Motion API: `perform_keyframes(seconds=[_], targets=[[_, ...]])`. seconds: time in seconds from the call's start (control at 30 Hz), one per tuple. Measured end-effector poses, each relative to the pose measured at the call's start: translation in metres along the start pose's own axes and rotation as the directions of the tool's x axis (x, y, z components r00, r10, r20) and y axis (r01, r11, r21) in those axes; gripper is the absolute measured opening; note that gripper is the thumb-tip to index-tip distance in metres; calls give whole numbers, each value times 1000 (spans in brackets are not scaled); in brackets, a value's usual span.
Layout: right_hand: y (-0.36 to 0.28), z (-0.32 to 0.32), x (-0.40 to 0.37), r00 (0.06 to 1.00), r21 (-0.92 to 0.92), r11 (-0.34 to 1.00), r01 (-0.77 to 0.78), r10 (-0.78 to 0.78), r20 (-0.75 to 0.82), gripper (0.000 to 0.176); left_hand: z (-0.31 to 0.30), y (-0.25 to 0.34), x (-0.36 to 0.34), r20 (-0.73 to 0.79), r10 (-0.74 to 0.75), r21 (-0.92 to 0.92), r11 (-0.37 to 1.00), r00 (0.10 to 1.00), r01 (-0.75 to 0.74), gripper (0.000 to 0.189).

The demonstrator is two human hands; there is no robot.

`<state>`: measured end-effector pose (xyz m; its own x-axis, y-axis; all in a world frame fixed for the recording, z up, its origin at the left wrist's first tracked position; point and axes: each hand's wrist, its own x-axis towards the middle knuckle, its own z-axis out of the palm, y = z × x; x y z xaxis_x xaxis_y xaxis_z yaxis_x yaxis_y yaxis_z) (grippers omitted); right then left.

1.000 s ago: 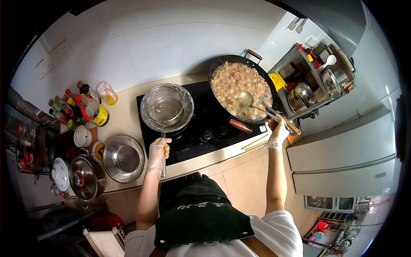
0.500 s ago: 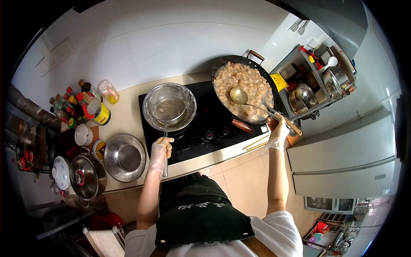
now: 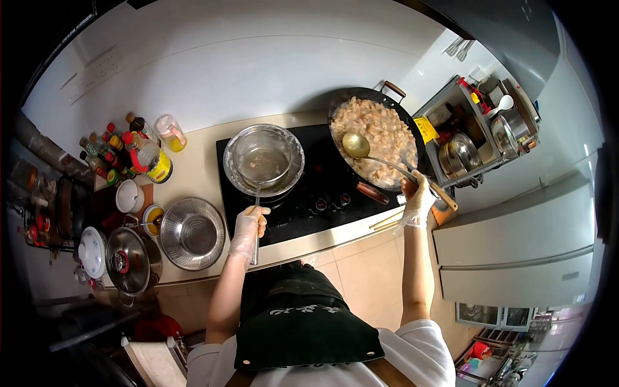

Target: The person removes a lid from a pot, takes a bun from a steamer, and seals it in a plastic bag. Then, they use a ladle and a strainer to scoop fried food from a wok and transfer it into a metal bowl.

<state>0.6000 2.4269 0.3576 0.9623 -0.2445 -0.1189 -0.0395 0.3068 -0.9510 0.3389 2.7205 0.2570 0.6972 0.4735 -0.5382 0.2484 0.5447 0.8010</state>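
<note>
My left hand [image 3: 249, 227], in a clear glove, is closed round the handle of a round strainer [image 3: 262, 162], which sits over a metal bowl [image 3: 294, 179] on the left of the black cooktop [image 3: 287, 224]. Gloved too, my right hand [image 3: 419, 198] grips the wooden-ended handle of a ladle [image 3: 356, 146]. The ladle's bowl rests over pale brown chunks of food [image 3: 377, 122] in a large black wok [image 3: 418, 119]. A second metal utensil seems to lie beside the ladle handle; its shape is unclear.
Left on the counter are a perforated basin [image 3: 192, 233], a lidded pot [image 3: 131, 261], a white bowl [image 3: 129, 196] and several bottles [image 3: 151, 160]. A rack [image 3: 485, 138] with pans stands right of the wok. Chopsticks [image 3: 387, 222] lie at the counter's front edge.
The view has shifted slightly. The strainer has moved up a little within the bowl. Both hands keep their grips, and the ladle stays over the food.
</note>
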Motion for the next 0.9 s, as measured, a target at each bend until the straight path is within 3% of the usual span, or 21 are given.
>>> perform_keyframes(seconds=[0.17,0.37,0.6,0.9], targets=[[-1,5,0,994,24,1000,14,-17,104,19,-1,-5,7,24,7,-22,1000,1000,-7,17],[-27,32,-25,992,-74,996,59,-51,113,16,0,-9,9,46,19,-31,999,999,-18,20],[-44,66,-61,971,-126,989,73,-42,236,25,4,-13,5,86,52,-42,998,995,-49,23],[30,84,-93,902,-67,985,-161,175,394,24,3,-13,-4,107,53,-92,995,993,-43,22]])
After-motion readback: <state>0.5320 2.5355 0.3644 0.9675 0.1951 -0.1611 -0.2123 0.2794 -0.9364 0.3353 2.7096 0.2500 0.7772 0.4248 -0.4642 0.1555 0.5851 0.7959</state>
